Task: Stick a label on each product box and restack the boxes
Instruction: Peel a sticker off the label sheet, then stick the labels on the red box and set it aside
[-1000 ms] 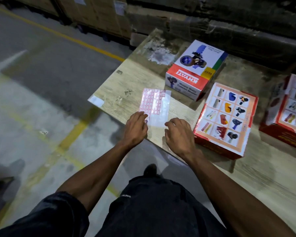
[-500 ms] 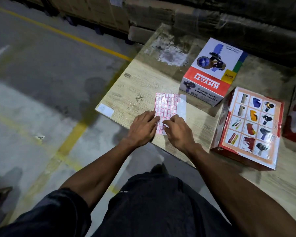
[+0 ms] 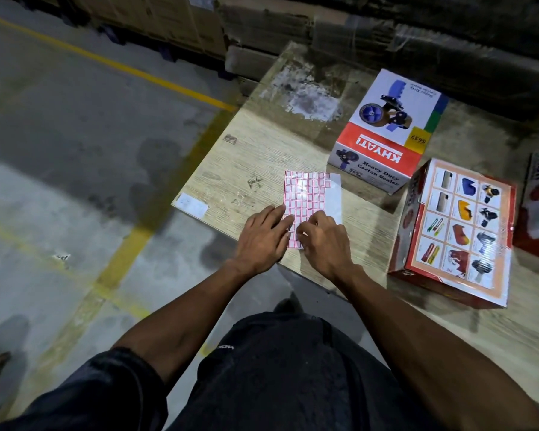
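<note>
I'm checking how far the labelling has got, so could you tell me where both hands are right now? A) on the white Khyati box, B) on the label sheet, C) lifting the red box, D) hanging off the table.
B: the left hand and right hand both rest on the near end of the label sheet, clear of the boxes.

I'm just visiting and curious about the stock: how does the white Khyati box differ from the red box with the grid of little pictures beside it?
The Khyati box has a mostly white top with one large picture and a red band; the red box shows a grid of small product pictures on top. The Khyati box lies farther from the person, the red box nearer, and the red box's top looks larger. Both rest on the wooden table, untouched by either hand.
</note>
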### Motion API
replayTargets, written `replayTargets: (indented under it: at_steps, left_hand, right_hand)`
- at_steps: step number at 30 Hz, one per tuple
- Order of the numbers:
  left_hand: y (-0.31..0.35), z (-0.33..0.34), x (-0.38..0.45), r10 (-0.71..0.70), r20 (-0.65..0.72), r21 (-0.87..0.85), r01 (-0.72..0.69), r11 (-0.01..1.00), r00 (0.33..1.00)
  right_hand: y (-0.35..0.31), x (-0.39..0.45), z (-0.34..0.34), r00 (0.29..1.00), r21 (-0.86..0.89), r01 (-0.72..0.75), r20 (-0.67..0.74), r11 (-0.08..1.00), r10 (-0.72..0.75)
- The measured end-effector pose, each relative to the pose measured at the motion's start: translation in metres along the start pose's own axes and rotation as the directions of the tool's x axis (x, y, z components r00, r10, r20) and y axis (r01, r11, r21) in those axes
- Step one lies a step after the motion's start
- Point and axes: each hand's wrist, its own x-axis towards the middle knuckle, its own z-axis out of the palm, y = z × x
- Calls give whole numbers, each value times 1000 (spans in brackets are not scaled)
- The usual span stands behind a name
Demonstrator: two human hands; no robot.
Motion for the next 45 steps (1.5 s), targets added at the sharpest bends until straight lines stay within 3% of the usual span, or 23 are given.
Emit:
replayTargets:
  at_steps: [6,16,21,29,35,39,45]
  left_hand:
    - [-2,3,-1,9,-33,3,-8,1000,999]
    - [-3,1,-1,8,-2,-19,-8,1000,1000]
    - [-2,-2,-1,-3,20,-17,3,1000,1000]
    - [9,-16,9,-79,44,-111,84,990,996]
    - [26,-21,12,-63,-9,-131,62,989,998]
    - [61,-27,24,2,-35,-222,-10,975,999]
    - [142,-28,32,123,-15,-393,-119,912,992]
  right_hand:
    - [-6,4,0,997,24,-66,47,997,65]
    - [1,-2,-4,988,221,-139,95,965,120]
    - [8,2,-7,983,407,-181,81,895,162]
    - [15,-2,-29,973,513,-218,48,830,226]
    - [34,-18,-52,972,547,-184,-24,816,235]
    - [57,-40,-82,954,549,-106,-179,829,241]
    - [119,-108,-112,876,470,-210,-299,857,378]
